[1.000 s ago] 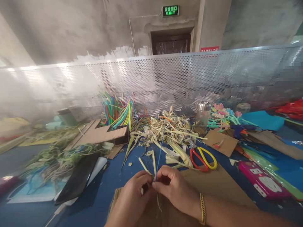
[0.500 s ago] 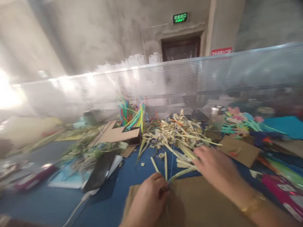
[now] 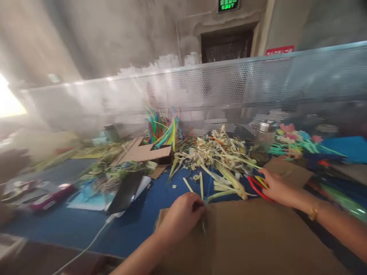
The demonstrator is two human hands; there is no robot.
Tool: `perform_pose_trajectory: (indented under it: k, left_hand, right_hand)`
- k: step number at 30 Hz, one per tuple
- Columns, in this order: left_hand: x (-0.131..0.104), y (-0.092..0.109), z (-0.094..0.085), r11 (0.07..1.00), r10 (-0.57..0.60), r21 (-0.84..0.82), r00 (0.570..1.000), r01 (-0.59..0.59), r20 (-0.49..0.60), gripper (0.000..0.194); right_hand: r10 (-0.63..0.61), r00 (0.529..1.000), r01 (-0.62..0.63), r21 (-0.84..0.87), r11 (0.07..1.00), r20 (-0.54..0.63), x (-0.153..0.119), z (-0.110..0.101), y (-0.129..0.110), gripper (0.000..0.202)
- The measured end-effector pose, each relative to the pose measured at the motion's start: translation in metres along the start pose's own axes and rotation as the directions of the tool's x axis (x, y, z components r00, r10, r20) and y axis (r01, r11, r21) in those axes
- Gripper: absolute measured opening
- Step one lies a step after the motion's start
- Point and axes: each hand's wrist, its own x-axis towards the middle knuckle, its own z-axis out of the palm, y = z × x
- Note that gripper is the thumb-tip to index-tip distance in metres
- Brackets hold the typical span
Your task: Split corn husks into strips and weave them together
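The left hand (image 3: 187, 209) is curled with its fingers pinching pale plant strips (image 3: 201, 185) on the near side of the worktop (image 3: 137, 225), but its fingertips and the strips' lower ends are hidden by the hand itself. A thin blue thread (image 3: 211, 176) rises beside the strips, too faint to follow along its whole length. The right hand (image 3: 276, 188), slightly blurred, has its fingers at the red-and-yellow handles of the scissors (image 3: 253, 186) and covers part of the loops; it is hard to tell whether it grips them or only touches them. The scissors' blades point away to the left and run in beside the pile of dry husks (image 3: 215, 151), so their tips are difficult to make out. The strips stand up just beyond the left hand, their tops leaning toward the husks, while the scissors lie well apart from them, right at the right hand's fingers. A brown cardboard sheet (image 3: 249, 233) spreads under the left hand and across the space between the two forearms, cut off by the bottom of the view. The worktop's near edge shows at lower left, under a white cable (image 3: 94, 242); beyond the husks, a perforated metal screen (image 3: 183, 89) bounds the far side.
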Motion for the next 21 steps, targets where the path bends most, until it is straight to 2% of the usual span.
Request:
perform_pose_trajectory:
  k: [2, 4, 5, 7, 9, 12, 13, 14, 16, 17, 21]
  left_hand:
    - [0.007, -0.008, 0.004, 0.99, -0.08, -0.114, 0.995, 0.086, 0.056, 0.009]
    - [0.011, -0.012, 0.008, 0.951, -0.173, -0.236, 0.977, 0.199, 0.126, 0.013]
    - [0.013, -0.012, 0.008, 0.927, -0.206, -0.286, 0.967, 0.243, 0.151, 0.015]
    - [0.014, -0.009, 0.007, 0.871, -0.252, -0.385, 0.951, 0.304, 0.181, 0.02]
    - [0.014, -0.005, 0.004, 0.811, -0.27, -0.481, 0.943, 0.333, 0.197, 0.025]
    - [0.014, 0.001, 0.001, 0.744, -0.287, -0.562, 0.932, 0.362, 0.221, 0.029]
    - [0.014, 0.002, 0.0, 0.732, -0.295, -0.571, 0.929, 0.371, 0.225, 0.03]
    - [0.014, 0.002, 0.001, 0.723, -0.303, -0.578, 0.926, 0.377, 0.226, 0.031]
    - [0.014, 0.002, 0.002, 0.715, -0.304, -0.587, 0.925, 0.38, 0.228, 0.031]
    - [0.014, 0.002, 0.003, 0.713, -0.3, -0.591, 0.926, 0.377, 0.229, 0.031]
    - [0.011, 0.003, 0.007, 0.708, -0.286, -0.616, 0.938, 0.345, 0.196, 0.029]
  right_hand:
    - [0.089, 0.979, -0.121, 0.171, 0.978, 0.182, -0.013, -0.026, -0.013, 0.071]
    - [0.157, 0.923, -0.29, 0.369, 0.883, 0.35, -0.031, -0.05, -0.021, 0.079]
    - [0.173, 0.903, -0.351, 0.443, 0.825, 0.393, -0.041, -0.059, -0.024, 0.081]
    - [0.18, 0.889, -0.416, 0.579, 0.702, 0.42, -0.064, -0.069, -0.028, 0.08]
    - [0.138, 0.913, -0.396, 0.753, 0.525, 0.384, -0.089, -0.069, -0.033, 0.07]
    - [0.029, 0.941, -0.337, 0.936, 0.096, 0.336, -0.127, -0.048, -0.048, 0.05]
    - [-0.022, 0.93, -0.368, 0.93, -0.019, 0.367, -0.14, -0.038, -0.057, 0.049]
    - [-0.066, 0.911, -0.411, 0.907, -0.095, 0.407, -0.151, -0.027, -0.068, 0.05]
    - [-0.147, 0.856, -0.516, 0.837, -0.184, 0.495, -0.17, -0.005, -0.092, 0.053]
    - [-0.186, 0.833, -0.551, 0.811, -0.198, 0.521, -0.177, 0.006, -0.103, 0.053]
    - [-0.228, 0.791, -0.604, 0.784, -0.143, 0.568, -0.18, 0.037, -0.136, 0.062]
